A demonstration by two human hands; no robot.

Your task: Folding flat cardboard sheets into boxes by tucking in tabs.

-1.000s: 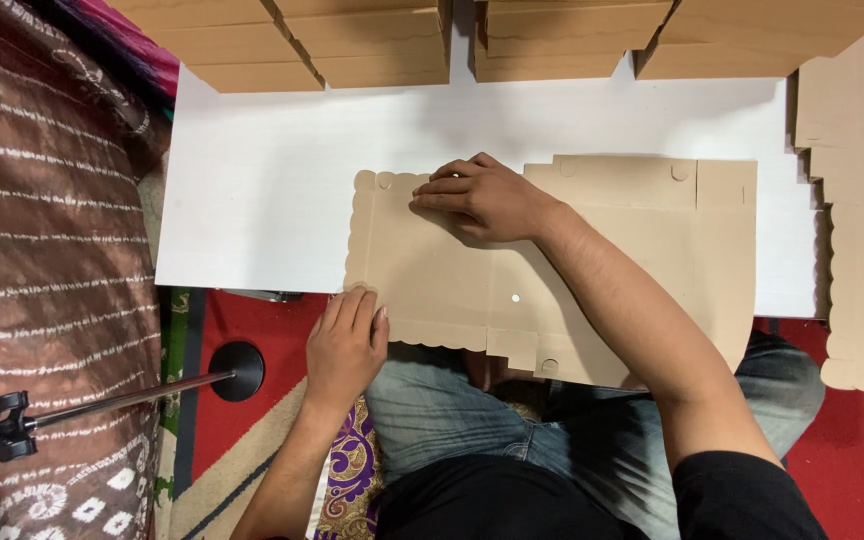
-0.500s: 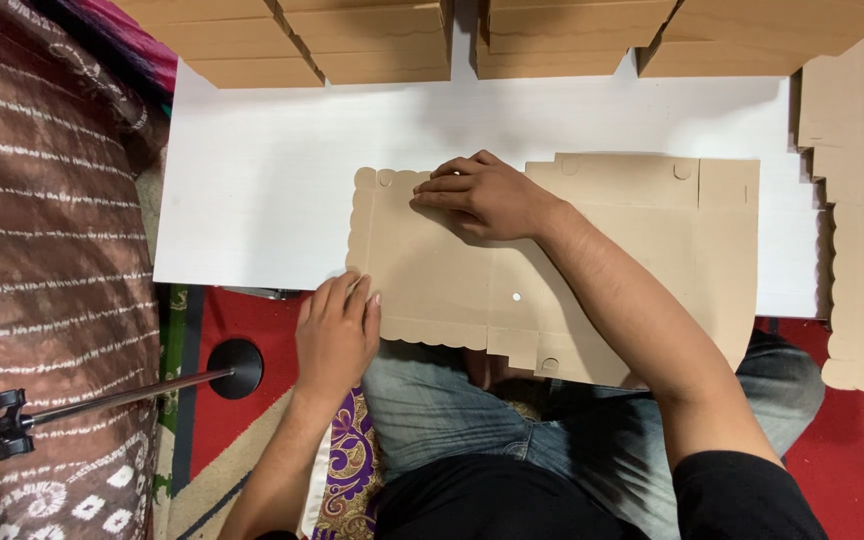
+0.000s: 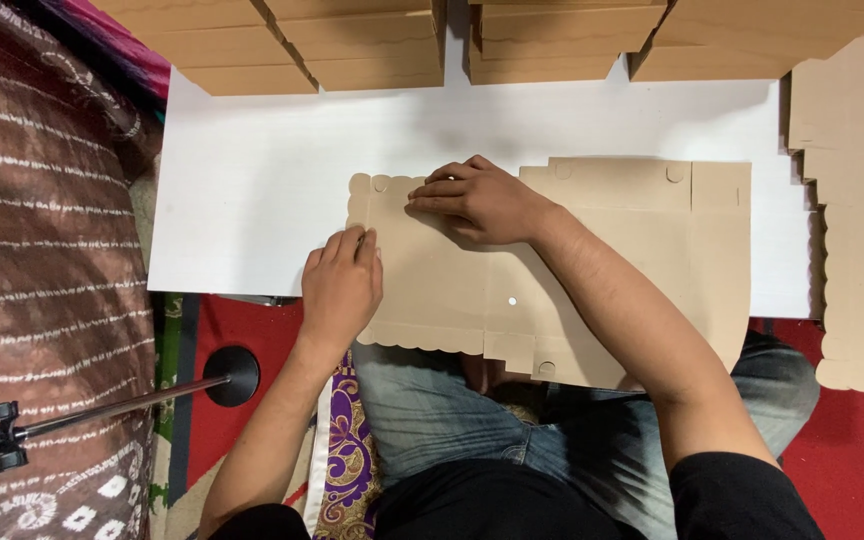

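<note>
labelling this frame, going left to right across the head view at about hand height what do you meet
Brown patterned fabric → bare white board → left hand on the scalloped left edge of the flat cardboard blank → right hand pressing flat on it → stack of flat cardboard blanks.

The left hand (image 3: 342,285) is lying palm down, fingers together and pointing away from the body, wrist straight. The right hand (image 3: 477,200) is pressing flat, fingers extended leftward, its forearm crossing diagonally behind them.
</note>
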